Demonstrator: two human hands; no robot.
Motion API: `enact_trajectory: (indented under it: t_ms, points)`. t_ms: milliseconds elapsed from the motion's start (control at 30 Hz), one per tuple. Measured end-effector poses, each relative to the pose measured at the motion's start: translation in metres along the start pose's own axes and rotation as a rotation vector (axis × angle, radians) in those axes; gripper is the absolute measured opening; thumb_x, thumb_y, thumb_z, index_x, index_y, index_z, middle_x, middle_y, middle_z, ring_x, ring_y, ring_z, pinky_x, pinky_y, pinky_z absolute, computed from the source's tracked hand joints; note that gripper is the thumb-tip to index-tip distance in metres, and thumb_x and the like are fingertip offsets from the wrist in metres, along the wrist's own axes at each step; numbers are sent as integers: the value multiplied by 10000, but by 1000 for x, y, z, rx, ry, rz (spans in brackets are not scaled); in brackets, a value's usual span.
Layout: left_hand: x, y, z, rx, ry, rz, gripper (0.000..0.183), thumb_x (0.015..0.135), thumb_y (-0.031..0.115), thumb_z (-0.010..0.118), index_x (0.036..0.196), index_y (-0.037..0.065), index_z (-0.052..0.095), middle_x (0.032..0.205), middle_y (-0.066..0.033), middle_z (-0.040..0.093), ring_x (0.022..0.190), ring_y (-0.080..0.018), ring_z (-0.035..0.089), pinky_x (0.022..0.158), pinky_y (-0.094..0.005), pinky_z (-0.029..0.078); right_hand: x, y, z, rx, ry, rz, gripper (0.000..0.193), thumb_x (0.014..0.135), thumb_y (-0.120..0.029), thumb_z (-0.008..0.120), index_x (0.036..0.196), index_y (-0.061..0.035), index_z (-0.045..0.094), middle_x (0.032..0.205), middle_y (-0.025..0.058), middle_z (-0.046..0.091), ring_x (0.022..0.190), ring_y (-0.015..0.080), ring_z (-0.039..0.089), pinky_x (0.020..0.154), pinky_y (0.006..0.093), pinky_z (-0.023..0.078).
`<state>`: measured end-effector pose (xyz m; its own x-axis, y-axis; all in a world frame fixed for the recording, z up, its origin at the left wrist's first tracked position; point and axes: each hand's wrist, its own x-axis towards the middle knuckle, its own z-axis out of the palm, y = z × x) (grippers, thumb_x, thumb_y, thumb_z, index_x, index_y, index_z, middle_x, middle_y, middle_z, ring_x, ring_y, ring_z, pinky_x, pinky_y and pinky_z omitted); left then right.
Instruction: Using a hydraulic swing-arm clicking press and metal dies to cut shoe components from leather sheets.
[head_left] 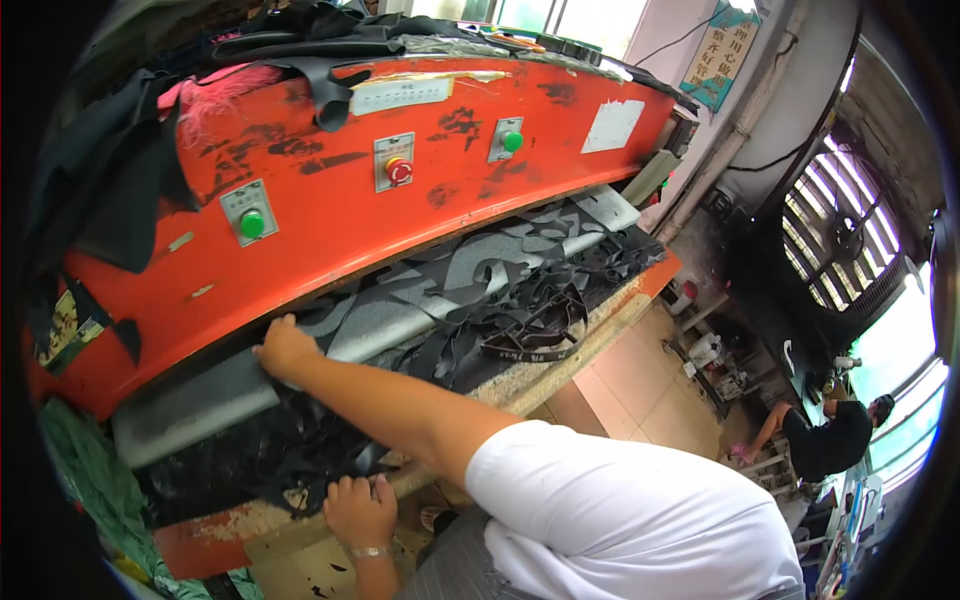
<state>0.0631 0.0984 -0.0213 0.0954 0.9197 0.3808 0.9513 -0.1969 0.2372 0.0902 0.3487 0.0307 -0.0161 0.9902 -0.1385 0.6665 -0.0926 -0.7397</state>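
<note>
My right hand reaches across to the front of a long grey-white pad under the red press. Its fingers are curled against dark sheet material on the pad, and what lies in them is hidden. My left hand, with a band on its wrist, is at the near edge of the bed beside tangled black scrap strips. Its fingers bend downward over the edge, and I cannot make out what they grip. Curved cut-out shapes show in the black sheet along the pad.
The red press beam bears green buttons and a red stop button. Black sheets hang over its left end. A black strip-like loop lies among scraps. At far right, another person sits by a bench.
</note>
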Motion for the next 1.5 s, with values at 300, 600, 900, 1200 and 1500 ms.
enact_trajectory:
  t_ms: [300, 600, 900, 1200, 1500]
  points:
    - [8, -4, -31, 167, -195, 54, 225, 788, 315, 682, 729, 97, 691, 766, -104, 646, 727, -317, 594, 615, -443, 463, 40, 18, -7, 71, -191, -216, 304, 906, -186, 483, 1119, 28, 523, 1177, 237, 547, 1021, 403, 614, 866, 496, 490]
    - [3, 23, -41, 177, -98, -377, 350, 887, 276, 619, 643, 27, 649, 673, -133, 622, 665, -331, 588, 597, -430, 467, 22, 183, -206, 47, -503, -880, 455, 811, -250, 680, 1217, -74, 578, 1186, 167, 591, 1134, 353, 538, 974, 426, 424]
    - [1, 67, -9, 8, -40, -514, 269, 826, 131, 640, 599, 2, 574, 615, -148, 505, 606, -329, 528, 561, -438, 399, 52, 292, -329, -225, 7, -504, 458, 813, -253, 690, 1241, -127, 586, 1113, 128, 590, 1069, 330, 571, 897, 403, 473]
    - [-7, 59, -11, -46, 77, -528, 297, 844, 113, 645, 602, -23, 538, 605, -126, 469, 522, -273, 446, 512, -401, 339, 44, 321, -309, -128, 130, -507, 631, 762, -263, 747, 1339, -151, 518, 1072, 153, 593, 1057, 317, 519, 931, 391, 412]
    - [4, 53, -8, -131, 76, -527, 321, 886, 164, 639, 643, -23, 544, 598, -102, 518, 529, -207, 476, 516, -347, 371, 38, 324, -310, -193, 232, -435, 583, 758, -297, 749, 1295, -162, 564, 1123, 160, 576, 1045, 362, 516, 929, 409, 433]
